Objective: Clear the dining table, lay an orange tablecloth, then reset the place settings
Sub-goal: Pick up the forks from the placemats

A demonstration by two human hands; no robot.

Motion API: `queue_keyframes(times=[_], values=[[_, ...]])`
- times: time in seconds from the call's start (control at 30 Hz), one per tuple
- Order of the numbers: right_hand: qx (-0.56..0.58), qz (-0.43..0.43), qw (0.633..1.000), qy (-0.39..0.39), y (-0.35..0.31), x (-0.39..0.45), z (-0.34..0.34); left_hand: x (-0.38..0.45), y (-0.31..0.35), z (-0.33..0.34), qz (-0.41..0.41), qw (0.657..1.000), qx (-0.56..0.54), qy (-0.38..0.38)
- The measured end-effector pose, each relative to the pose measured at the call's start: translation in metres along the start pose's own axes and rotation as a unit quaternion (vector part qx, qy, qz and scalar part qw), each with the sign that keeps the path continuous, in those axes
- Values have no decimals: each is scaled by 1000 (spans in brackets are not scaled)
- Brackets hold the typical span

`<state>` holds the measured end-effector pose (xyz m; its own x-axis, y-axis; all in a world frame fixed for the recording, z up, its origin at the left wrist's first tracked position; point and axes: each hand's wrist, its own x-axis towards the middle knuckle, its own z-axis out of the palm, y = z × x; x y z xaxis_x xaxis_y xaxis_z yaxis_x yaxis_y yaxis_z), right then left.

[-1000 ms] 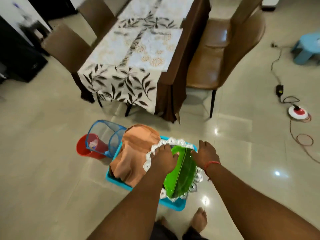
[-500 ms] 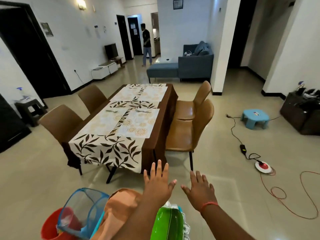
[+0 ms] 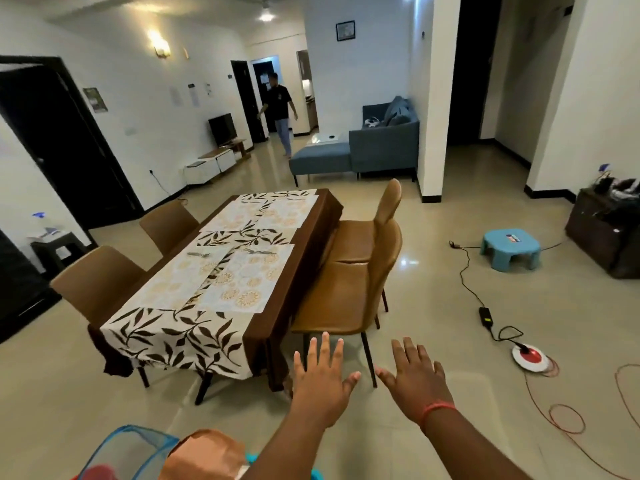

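The dining table (image 3: 304, 237) stands ahead under a brown cloth, with a white leaf-print runner (image 3: 180, 337) and pale floral placemats (image 3: 242, 282) on top. Cutlery (image 3: 259, 251) lies at the far ends of the near mats. Folded orange cloth (image 3: 204, 455) sits at the bottom edge, below my arms. My left hand (image 3: 322, 379) and my right hand (image 3: 415, 379) are both held out in the air in front of the table end, fingers spread, holding nothing.
Brown chairs flank the table, two on the right (image 3: 349, 299) and two on the left (image 3: 100, 285). A blue mesh basket (image 3: 128, 452) stands at the bottom left. Cables and a red-white disc (image 3: 530, 356) lie on the floor right. A person (image 3: 278, 112) walks far back.
My hands let go of the green plate in the blue bin and rose open. My view lifted from the bin to the table and room; the bin and plate dropped out of sight.
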<state>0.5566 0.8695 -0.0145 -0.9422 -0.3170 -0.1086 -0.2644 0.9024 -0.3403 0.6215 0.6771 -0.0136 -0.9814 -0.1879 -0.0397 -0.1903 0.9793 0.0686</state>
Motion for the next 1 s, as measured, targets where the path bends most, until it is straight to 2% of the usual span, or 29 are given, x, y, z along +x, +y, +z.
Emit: queue_keyframes(times=[0.2, 0.47, 0.7, 0.93, 1.0], values=[[-8, 32, 999, -21, 103, 47, -50, 68, 97, 3, 10, 999, -24, -22], [-7, 19, 999, -47, 149, 124, -63, 144, 133, 10, -6, 999, -26, -39], [-35, -18, 998, -57, 138, 236, -64, 249, 111, 16, -36, 998, -43, -32], [-43, -107, 993, -35, 61, 383, -82, 365, 44, 0, -75, 996, -38, -36], [-41, -131, 989, -50, 37, 416, -80, 383, 17, -4, -86, 995, -26, -38]])
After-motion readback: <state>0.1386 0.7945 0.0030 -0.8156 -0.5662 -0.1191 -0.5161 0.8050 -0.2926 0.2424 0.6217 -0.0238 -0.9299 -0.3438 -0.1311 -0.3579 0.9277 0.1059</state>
